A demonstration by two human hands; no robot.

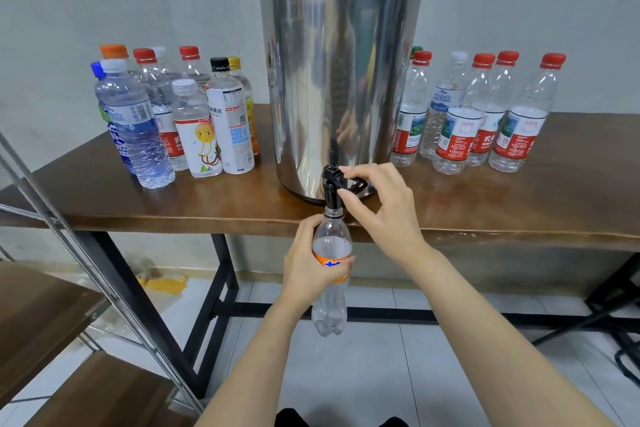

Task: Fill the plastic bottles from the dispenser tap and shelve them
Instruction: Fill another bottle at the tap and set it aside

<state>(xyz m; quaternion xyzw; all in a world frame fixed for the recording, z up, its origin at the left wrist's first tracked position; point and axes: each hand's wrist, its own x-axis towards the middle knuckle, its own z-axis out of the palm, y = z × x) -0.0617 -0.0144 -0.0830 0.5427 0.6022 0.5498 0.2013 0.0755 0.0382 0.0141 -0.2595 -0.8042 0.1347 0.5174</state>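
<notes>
1. Head view, left hand [311, 265]: grips the clear orange-labelled bottle [330, 310] round its middle, with fingers and thumb curled about the label.
2. Bottle: hangs upright just in front of the counter's near edge and below its top, with its mouth right up at the spout of the black tap [330, 196]. Water level too unclear to read.
3. Right hand [381, 211]: pinches the tap's black lever [358, 185], forefinger above and thumb below, with the other fingers loosely curled.
4. Dispenser [341, 80]: stands tall and steel-walled in the middle of the brown counter [536, 204], with the tap jutting out at the near edge.
5. Left group of bottles [197, 135]: stands close-packed on the counter left of the dispenser, with caps in orange, red, white, blue, black and yellow.
6. Right group of bottles [519, 128]: stands on the counter right of the dispenser, mostly red-capped with red-and-white labels.
7. Shelf [34, 308]: sits at the near left, with wooden boards in a metal frame.
</notes>
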